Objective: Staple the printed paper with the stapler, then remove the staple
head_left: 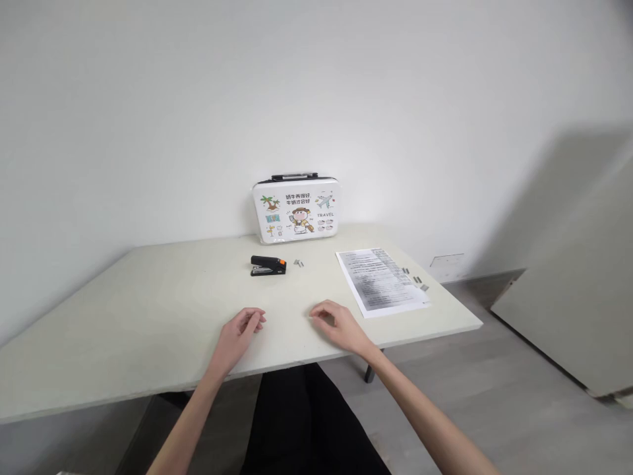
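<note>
My left hand (242, 331) rests on the pale table (163, 310) near its front edge, fingers loosely curled and apart, holding nothing. To its right, my right hand (337, 324) lies on the table with bent fingers, a gap between thumb and fingers, and nothing in it. Beyond my left hand is a black stapler (268, 266) with an orange patch. Small silvery staple pieces (299, 263) lie just right of the stapler. Printed paper (383, 282) is to the right, beyond my right hand. Several more staple strips (416, 280) sit along the paper's right side.
A white case (297, 211) with cartoon prints and a black handle stands upright at the back of the table, by the wall. A pale cabinet or board (573, 297) stands on the floor at the right.
</note>
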`<state>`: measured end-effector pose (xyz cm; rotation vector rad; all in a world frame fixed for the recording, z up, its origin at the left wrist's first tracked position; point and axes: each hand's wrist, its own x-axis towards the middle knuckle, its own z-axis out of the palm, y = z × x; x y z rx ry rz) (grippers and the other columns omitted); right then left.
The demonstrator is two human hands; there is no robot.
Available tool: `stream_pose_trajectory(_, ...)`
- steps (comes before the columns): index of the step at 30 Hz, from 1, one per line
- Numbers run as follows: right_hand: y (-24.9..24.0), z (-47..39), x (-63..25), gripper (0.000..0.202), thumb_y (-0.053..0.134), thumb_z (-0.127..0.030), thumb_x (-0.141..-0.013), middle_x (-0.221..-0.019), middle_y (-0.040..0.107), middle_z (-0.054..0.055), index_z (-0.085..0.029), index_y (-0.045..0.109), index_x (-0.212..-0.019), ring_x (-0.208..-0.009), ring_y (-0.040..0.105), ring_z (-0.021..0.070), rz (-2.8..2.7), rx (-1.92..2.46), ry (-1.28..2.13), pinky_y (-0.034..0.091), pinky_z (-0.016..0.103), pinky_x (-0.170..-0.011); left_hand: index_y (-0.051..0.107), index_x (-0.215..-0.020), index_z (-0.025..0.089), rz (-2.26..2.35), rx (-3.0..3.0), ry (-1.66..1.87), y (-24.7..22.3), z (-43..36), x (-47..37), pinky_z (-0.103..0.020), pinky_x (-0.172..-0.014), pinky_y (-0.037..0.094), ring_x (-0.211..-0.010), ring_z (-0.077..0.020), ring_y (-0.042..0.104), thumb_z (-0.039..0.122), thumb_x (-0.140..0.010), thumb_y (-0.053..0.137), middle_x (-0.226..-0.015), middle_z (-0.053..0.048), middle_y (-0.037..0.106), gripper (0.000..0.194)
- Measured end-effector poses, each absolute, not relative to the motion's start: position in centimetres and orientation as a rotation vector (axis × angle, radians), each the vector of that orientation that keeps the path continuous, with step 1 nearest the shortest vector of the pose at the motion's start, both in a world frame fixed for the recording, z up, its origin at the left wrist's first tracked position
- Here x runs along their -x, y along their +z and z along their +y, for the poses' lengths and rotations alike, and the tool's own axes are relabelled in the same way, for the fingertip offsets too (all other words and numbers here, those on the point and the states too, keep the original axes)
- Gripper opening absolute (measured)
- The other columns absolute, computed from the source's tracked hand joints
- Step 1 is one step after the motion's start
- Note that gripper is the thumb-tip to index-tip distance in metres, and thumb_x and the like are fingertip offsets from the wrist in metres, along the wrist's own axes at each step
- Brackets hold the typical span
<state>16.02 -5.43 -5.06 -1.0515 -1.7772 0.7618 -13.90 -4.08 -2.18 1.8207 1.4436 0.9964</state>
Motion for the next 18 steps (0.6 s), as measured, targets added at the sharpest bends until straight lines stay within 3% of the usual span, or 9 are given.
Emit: stream_pose_trajectory(18, -4.9, -5.9, -15.9, 0.019, 0.061, -0.035, -0.095, -0.107, 0.079, 0.006, -0.023, 0.075, -0.102, -0.101, 0.073, 0.0216, -1.695, 1.132, 0.824, 0.055, 0.037, -0.095, 0.071, -0.1, 0.022, 1.405, -1.76, 1.043, -1.8, -4.8, 13.6, -0.035, -0.085, 0.058, -0.084, -0.0218, 0.07, 0.06, -0.096, 0.056, -0.096, -0.006, 0.076, 0.041)
